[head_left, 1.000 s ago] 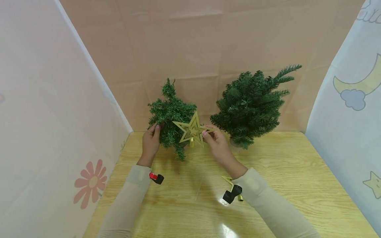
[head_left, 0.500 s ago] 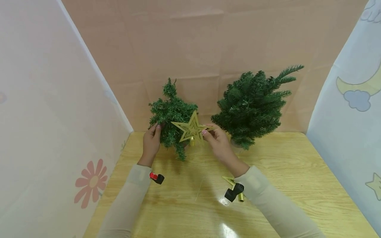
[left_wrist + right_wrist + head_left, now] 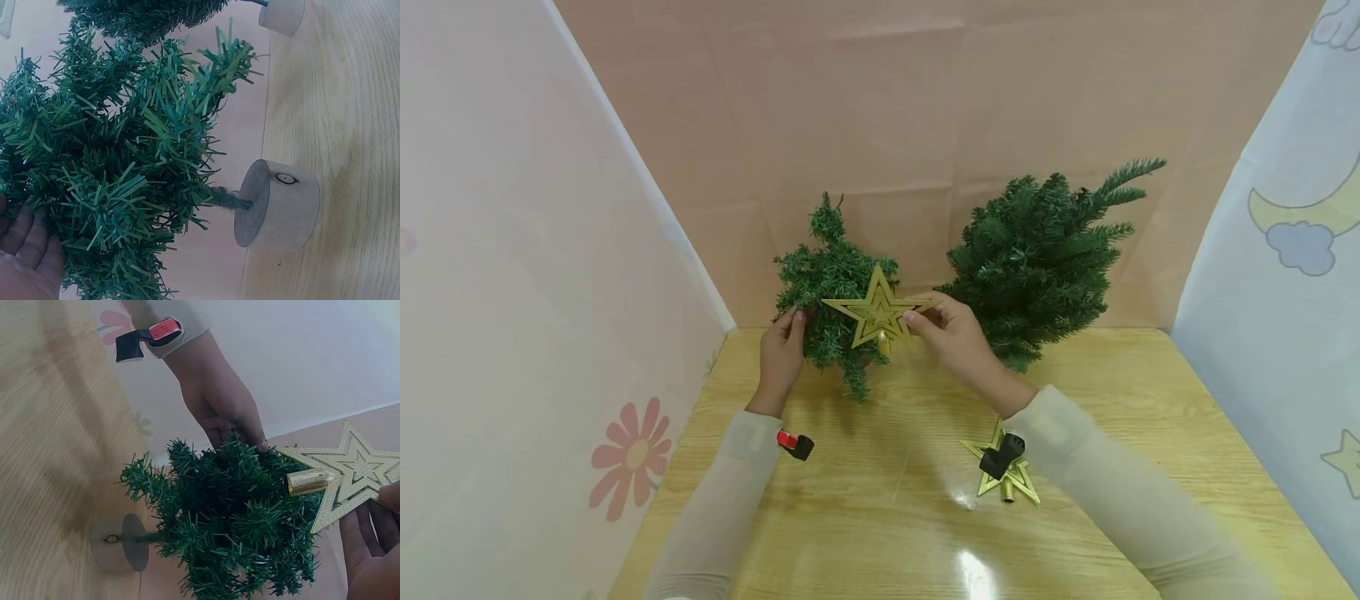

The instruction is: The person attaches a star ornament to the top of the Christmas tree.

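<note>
My right hand (image 3: 951, 333) pinches a gold star tree topper (image 3: 880, 310) by one of its points. The topper's short socket (image 3: 307, 481) points down in the head view, and the star overlaps the small artificial Christmas tree (image 3: 831, 271) there. My left hand (image 3: 782, 346) grips that tree's branches from the left side, with some fingertips hidden in the greenery. A round wooden base (image 3: 281, 209) carries the small tree, which stands upright on the table. Its narrow top rises above both hands.
A larger, denser artificial tree (image 3: 1037, 258) stands at the back right, its tip leaning right. A second gold star topper (image 3: 1018, 482) lies on the wooden table (image 3: 850, 517) beneath my right wrist. Fabric walls enclose the back and sides.
My right hand has raised the star topper slightly and shifted it left. More of the second star shows under the right wrist. The left hand stays at the small tree.
</note>
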Demonstrator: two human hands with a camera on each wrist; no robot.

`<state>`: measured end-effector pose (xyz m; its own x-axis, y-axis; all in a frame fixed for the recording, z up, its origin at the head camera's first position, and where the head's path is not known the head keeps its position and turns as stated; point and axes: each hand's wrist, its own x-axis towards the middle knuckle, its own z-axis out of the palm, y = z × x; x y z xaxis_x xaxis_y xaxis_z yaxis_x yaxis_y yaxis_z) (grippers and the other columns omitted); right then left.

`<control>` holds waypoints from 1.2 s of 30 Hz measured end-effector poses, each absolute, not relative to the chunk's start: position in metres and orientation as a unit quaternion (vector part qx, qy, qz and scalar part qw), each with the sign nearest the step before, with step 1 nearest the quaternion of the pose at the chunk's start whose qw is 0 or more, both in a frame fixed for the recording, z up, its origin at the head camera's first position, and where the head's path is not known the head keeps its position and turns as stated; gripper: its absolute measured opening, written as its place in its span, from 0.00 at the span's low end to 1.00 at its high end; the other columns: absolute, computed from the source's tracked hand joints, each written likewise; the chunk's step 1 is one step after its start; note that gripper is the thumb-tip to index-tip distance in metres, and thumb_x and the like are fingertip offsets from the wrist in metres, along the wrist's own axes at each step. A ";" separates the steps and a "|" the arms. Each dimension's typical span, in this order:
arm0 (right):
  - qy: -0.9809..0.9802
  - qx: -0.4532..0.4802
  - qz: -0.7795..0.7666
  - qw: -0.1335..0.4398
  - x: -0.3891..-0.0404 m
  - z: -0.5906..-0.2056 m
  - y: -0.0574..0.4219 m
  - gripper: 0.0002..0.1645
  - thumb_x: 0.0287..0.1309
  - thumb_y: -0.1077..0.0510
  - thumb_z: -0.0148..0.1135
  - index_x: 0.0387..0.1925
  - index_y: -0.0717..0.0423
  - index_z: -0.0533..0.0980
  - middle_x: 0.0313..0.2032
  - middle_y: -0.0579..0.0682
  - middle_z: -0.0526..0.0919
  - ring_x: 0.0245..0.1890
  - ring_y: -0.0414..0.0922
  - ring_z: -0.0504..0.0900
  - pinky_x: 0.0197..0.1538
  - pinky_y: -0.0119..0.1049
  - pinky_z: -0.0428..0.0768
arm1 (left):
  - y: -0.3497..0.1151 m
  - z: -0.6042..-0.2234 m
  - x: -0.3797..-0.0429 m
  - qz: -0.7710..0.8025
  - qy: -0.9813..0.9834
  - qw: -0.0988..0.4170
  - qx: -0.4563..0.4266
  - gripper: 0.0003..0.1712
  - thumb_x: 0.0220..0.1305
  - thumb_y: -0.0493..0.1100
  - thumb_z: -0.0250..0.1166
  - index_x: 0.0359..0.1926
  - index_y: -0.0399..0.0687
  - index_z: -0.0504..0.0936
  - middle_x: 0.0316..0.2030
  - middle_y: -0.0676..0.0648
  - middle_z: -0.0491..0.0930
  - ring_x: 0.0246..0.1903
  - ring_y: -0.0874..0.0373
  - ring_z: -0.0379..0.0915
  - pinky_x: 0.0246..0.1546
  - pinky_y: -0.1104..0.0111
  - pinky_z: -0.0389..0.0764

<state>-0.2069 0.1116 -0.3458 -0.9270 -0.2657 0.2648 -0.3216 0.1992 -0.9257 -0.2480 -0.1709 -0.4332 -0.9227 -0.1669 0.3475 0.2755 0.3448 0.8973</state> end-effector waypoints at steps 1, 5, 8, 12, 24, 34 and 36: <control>-0.773 0.190 0.606 0.019 -0.208 -0.343 0.112 0.18 0.67 0.52 0.60 0.56 0.51 0.77 0.44 0.55 0.82 0.41 0.46 0.81 0.45 0.41 0.79 | -0.171 -0.433 -0.248 -0.572 -0.797 0.192 -0.035 0.31 0.75 0.59 0.49 0.66 0.43 0.72 0.23 0.32 0.74 0.25 0.44 0.72 0.34 0.63 0.74; -0.770 0.187 0.610 0.008 -0.212 -0.336 0.111 0.20 0.66 0.51 0.62 0.56 0.52 0.78 0.45 0.56 0.83 0.44 0.50 0.82 0.49 0.44 0.80 | -0.170 -0.432 -0.248 -0.572 -0.799 0.186 -0.030 0.31 0.75 0.59 0.49 0.67 0.44 0.71 0.17 0.33 0.69 0.19 0.45 0.64 0.27 0.62 0.70; -0.762 0.182 0.621 -0.002 -0.214 -0.333 0.110 0.20 0.65 0.52 0.63 0.56 0.54 0.78 0.45 0.58 0.82 0.46 0.56 0.81 0.50 0.43 0.80 | -0.170 -0.431 -0.248 -0.568 -0.800 0.189 -0.030 0.31 0.75 0.58 0.49 0.67 0.43 0.71 0.34 0.32 0.81 0.35 0.46 0.77 0.38 0.61 0.77; -0.751 0.177 0.637 -0.007 -0.216 -0.332 0.109 0.20 0.65 0.54 0.63 0.56 0.56 0.77 0.44 0.59 0.82 0.46 0.58 0.80 0.52 0.47 0.79 | -0.171 -0.430 -0.247 -0.568 -0.801 0.187 -0.033 0.31 0.75 0.57 0.49 0.67 0.41 0.71 0.51 0.34 0.79 0.60 0.47 0.70 0.54 0.55 0.74; -0.763 0.179 0.621 -0.016 -0.218 -0.324 0.103 0.20 0.66 0.55 0.62 0.57 0.53 0.75 0.46 0.55 0.83 0.45 0.50 0.82 0.46 0.40 0.80 | -0.171 -0.428 -0.247 -0.558 -0.808 0.186 -0.031 0.29 0.75 0.57 0.49 0.66 0.44 0.73 0.38 0.31 0.80 0.41 0.44 0.79 0.41 0.59 0.79; -0.755 0.185 0.628 -0.026 -0.218 -0.317 0.101 0.17 0.66 0.59 0.62 0.55 0.56 0.73 0.45 0.57 0.83 0.44 0.50 0.83 0.50 0.43 0.80 | -0.171 -0.432 -0.249 -0.558 -0.810 0.179 -0.030 0.31 0.75 0.59 0.48 0.67 0.44 0.71 0.38 0.32 0.81 0.28 0.45 0.75 0.34 0.65 0.75; -0.761 0.185 0.622 -0.026 -0.217 -0.313 0.101 0.17 0.66 0.58 0.62 0.55 0.56 0.73 0.44 0.57 0.83 0.44 0.50 0.83 0.50 0.44 0.80 | -0.172 -0.433 -0.249 -0.561 -0.808 0.177 -0.029 0.31 0.75 0.58 0.48 0.68 0.44 0.69 0.27 0.29 0.76 0.19 0.42 0.65 0.28 0.61 0.71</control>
